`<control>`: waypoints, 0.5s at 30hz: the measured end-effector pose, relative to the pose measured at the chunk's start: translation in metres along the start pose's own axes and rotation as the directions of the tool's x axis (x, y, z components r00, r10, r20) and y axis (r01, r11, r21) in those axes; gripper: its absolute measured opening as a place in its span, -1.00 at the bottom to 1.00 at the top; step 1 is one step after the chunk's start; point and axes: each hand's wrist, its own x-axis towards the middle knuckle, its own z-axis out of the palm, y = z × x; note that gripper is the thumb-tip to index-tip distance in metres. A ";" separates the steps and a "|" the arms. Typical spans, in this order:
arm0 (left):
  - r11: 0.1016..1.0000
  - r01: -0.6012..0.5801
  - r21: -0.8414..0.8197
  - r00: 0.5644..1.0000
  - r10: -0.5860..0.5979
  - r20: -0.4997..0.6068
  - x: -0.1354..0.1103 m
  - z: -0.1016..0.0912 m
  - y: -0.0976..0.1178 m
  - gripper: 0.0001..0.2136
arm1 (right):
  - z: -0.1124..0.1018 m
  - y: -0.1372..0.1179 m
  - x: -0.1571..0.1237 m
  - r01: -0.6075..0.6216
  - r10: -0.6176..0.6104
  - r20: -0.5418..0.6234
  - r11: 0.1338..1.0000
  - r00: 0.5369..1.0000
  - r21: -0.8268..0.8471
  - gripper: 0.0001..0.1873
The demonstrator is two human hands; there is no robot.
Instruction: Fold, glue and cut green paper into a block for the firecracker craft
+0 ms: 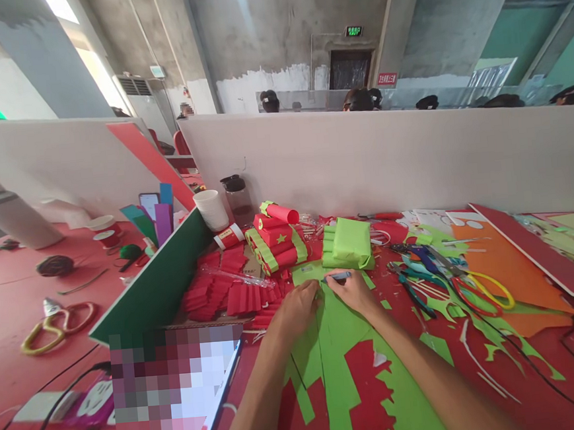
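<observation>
My right hand [353, 290] is closed around a grey-blue marker [339, 276], its tip low over light green paper [335, 357]. Curled on the same sheet just to the left, my left hand [298, 305] has its fingers bent together and pressed to the paper; the fingertips are partly hidden. Pieces have been cut from the sheet, and red shows through jagged gaps. Beyond my hands sit a green paper-wrapped block [353, 243] with rolled tubes at its side and a red paper bundle [276, 241] with green bands and a star.
Folded red paper strips [246, 298] lie left, beside a green board [158, 285]. A phone or tablet [206, 393] is at front left. Pliers [414, 284] and scissors [484, 292] lie right, among orange sheets and scraps. A white partition [392, 160] stands behind; people's heads show beyond it.
</observation>
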 end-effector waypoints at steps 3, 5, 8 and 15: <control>1.000 0.013 -0.011 1.000 -0.013 0.004 -0.001 -0.001 0.001 -0.73 | 0.000 -0.001 0.000 -0.008 0.008 0.002 1.000 1.000 -0.001 -0.74; 1.000 0.012 -0.015 1.000 -0.012 0.004 -0.001 -0.002 0.002 -0.72 | -0.001 -0.002 0.000 -0.003 0.003 -0.003 1.000 1.000 0.004 -0.73; 1.000 0.006 -0.013 1.000 -0.006 0.005 -0.001 -0.002 0.001 -0.74 | -0.001 -0.002 0.000 -0.007 0.007 0.001 1.000 1.000 0.001 -0.73; 1.000 0.008 -0.011 1.000 -0.008 0.009 -0.001 -0.002 0.002 -0.74 | 0.001 0.000 0.001 -0.003 0.003 -0.006 1.000 1.000 -0.013 -0.74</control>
